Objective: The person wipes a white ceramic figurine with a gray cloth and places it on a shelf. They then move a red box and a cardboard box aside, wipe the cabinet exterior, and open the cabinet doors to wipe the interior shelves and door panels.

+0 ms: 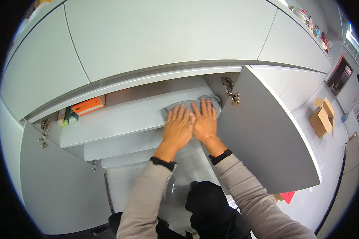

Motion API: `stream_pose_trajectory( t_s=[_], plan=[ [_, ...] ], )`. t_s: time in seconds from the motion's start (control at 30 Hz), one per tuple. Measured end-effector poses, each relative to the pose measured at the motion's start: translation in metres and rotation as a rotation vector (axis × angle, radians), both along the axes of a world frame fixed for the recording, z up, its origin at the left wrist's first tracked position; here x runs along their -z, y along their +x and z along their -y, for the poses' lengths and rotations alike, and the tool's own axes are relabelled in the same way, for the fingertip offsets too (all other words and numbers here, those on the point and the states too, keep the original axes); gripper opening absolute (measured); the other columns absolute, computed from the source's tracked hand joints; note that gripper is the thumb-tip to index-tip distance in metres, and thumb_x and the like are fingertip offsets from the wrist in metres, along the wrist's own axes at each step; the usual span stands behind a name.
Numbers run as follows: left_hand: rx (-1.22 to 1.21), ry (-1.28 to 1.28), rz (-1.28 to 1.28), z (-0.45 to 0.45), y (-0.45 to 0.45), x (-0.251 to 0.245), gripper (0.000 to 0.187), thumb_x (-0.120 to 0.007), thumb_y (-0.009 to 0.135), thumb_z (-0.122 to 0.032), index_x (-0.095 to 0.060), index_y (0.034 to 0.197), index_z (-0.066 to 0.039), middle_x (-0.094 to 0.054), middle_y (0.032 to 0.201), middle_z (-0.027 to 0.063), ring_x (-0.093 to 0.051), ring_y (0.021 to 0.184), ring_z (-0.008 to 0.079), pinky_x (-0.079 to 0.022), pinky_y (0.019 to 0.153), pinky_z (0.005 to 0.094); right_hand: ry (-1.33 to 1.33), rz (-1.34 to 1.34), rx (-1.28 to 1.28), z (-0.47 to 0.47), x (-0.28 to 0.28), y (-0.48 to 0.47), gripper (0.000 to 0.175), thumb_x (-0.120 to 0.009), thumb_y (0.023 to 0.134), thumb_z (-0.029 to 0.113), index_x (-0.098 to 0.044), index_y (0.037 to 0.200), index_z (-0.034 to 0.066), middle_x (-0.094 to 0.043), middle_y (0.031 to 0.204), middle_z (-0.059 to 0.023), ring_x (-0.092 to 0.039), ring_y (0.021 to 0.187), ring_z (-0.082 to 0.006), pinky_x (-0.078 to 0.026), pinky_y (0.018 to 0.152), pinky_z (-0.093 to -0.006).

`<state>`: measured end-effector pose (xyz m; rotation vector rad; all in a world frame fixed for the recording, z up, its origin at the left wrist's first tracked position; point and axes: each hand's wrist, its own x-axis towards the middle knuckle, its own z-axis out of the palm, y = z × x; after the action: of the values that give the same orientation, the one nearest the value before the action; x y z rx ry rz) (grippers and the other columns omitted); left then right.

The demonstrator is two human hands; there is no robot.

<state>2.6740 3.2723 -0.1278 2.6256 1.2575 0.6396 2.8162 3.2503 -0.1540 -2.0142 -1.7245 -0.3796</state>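
Observation:
A grey folded cloth [214,101], perhaps a garment, lies at the right end of the upper shelf [128,115] in an open white cabinet. My left hand [177,129] rests palm down on its near edge, fingers stretched forward. Right beside it, with the thumbs touching, my right hand [205,122] is laid flat on the same cloth. Neither hand is closed around the fabric; the palms are hidden. At the shelf's left end sit an orange box [89,106] and several rolls [67,116] in plastic.
Cabinet doors stand open at left [62,182] and right [266,134], with metal hinges [230,89]. Lower shelves [119,151] step down below. A clear plastic bin [188,170] is in front of my legs. An open cardboard box [321,119] stands on the floor at right.

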Motion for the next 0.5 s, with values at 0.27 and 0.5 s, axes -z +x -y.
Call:
stream_pose_trajectory(
  t_s=[0.27,0.5],
  plan=[
    [-0.060,-0.054,-0.016,-0.012,-0.008,0.004,0.062,-0.028,0.110,-0.042,-0.044,0.156,-0.005,-0.033,0.167,0.0174,-0.024,0.157,0.0345,-0.014,0.129,0.0479,-0.104,0.016,-0.086,-0.021,-0.007,-0.005,0.057,-0.040,0.106,0.040,-0.046,0.157,0.0162,-0.033,0.167,-0.0179,-0.026,0.155,-0.0399,-0.019,0.126,-0.0521],
    [-0.312,-0.031,-0.196,-0.018,-0.184,0.006,0.060,-0.029,0.110,-0.040,-0.044,0.156,-0.005,-0.032,0.168,0.0195,-0.023,0.158,0.0354,-0.015,0.128,0.0499,-0.219,-0.013,-0.363,-0.052,-0.016,-0.177,0.060,-0.037,0.106,0.042,-0.043,0.159,0.0165,-0.030,0.169,-0.0166,-0.025,0.157,-0.0368,-0.017,0.127,-0.0525]
  ],
)
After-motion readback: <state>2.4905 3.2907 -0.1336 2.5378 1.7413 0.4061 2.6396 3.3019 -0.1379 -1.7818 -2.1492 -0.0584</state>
